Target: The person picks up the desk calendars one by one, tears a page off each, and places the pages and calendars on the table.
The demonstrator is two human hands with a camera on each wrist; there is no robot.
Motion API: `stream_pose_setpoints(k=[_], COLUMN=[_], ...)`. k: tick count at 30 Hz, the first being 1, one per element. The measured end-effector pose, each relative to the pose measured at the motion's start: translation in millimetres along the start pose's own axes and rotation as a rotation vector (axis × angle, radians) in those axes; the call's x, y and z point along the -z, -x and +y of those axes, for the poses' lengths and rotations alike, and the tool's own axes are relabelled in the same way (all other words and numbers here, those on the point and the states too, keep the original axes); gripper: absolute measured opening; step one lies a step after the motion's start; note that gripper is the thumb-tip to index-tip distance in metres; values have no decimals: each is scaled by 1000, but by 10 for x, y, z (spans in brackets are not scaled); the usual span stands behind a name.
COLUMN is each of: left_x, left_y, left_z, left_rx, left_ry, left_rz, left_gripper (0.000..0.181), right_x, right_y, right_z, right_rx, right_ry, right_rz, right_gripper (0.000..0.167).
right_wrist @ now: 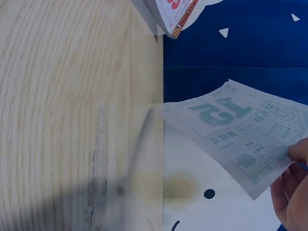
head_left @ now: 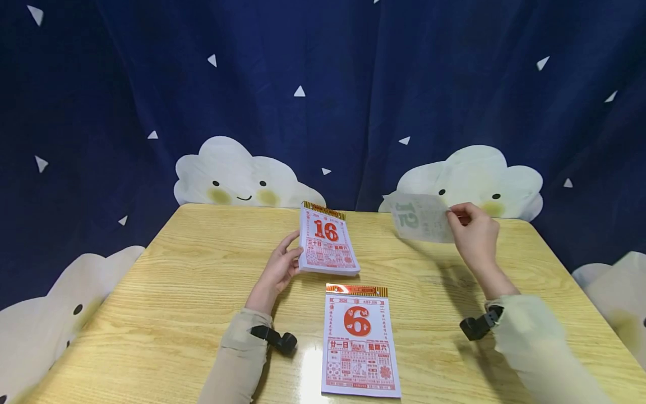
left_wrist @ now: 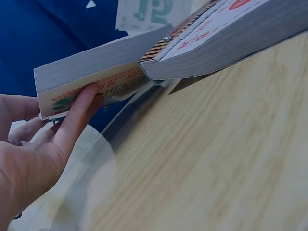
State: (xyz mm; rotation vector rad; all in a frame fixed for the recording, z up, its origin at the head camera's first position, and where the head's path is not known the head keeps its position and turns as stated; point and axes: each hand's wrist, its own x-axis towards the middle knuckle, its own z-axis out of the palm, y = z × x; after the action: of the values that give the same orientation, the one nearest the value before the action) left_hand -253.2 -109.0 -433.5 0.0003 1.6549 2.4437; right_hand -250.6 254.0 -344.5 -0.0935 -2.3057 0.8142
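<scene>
My left hand (head_left: 277, 270) grips the left edge of a tear-off calendar (head_left: 328, 238) showing a red 16. In the left wrist view, fingers (left_wrist: 77, 113) lie against the printed underside of this calendar (left_wrist: 96, 67), which is tilted up off the wood. Between thumb and fingers, my right hand (head_left: 474, 233) pinches a loose thin calendar page (head_left: 421, 219) with a green number, raised at the right. The right wrist view has the page (right_wrist: 236, 134) with one ragged edge, away from the hand. A second tear-off calendar (head_left: 359, 342) with a red 6 lies flat nearer me.
Beneath everything is a light wooden table (head_left: 202, 292). Behind its far edge hangs a dark blue curtain (head_left: 338, 84) with white triangles and smiling clouds (head_left: 242, 177). A black wrist camera (head_left: 282, 341) is strapped over the left sleeve, and another (head_left: 476, 325) over the right.
</scene>
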Motion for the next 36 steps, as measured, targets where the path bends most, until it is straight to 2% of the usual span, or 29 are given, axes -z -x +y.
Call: stream_pose_setpoints(k=[10, 15, 18, 25, 33, 36], left_x=[-24, -27, -29, -11, 7, -10], left_y=[-20, -19, -18, -29, -49, -36], left_z=[-22, -10, 0, 7, -4, 24], left_rx=[36, 52, 61, 80, 77, 73], left_ry=[-30, -39, -52, -84, -179, -220], left_rz=[11, -4, -20, -9, 21, 20], left_gripper=[52, 51, 51, 50, 49, 49], right_x=[-130, -175, -222, -325, -381, -380], right_y=[35, 83, 129, 258, 357, 389], right_z=[114, 133, 154, 167, 144, 137], right_rx=[277, 413, 471, 581, 596, 581], right_ry=[26, 87, 143, 232, 234, 245], right_rz=[144, 171, 157, 64, -12, -63], right_gripper=[12, 8, 6, 4, 3, 4])
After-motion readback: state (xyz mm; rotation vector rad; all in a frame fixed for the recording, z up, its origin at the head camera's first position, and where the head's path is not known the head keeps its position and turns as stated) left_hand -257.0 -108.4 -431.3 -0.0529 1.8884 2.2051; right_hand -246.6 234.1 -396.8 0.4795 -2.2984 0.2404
